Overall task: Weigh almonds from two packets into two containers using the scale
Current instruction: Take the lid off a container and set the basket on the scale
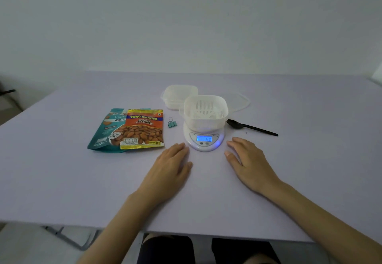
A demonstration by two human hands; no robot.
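Note:
A round white scale (204, 142) stands mid-table with its blue display lit. On it sits an empty white square container (206, 112) with a slotted bottom. Behind it to the left is a second, lidded clear container (178, 96). A yellow-orange packet of salted almonds (143, 129) lies left of the scale, overlapping a teal packet of roasted almonds (104, 131). My left hand (170, 168) rests flat on the table just left of the scale. My right hand (248, 160) lies flat to its right. Neither hand holds anything.
A black plastic spoon (250, 127) lies right of the scale. A small teal binder clip (172, 123) sits between the packets and the scale. A clear lid (240, 101) lies behind the scale at right. The lilac table (62, 181) ends near my knees.

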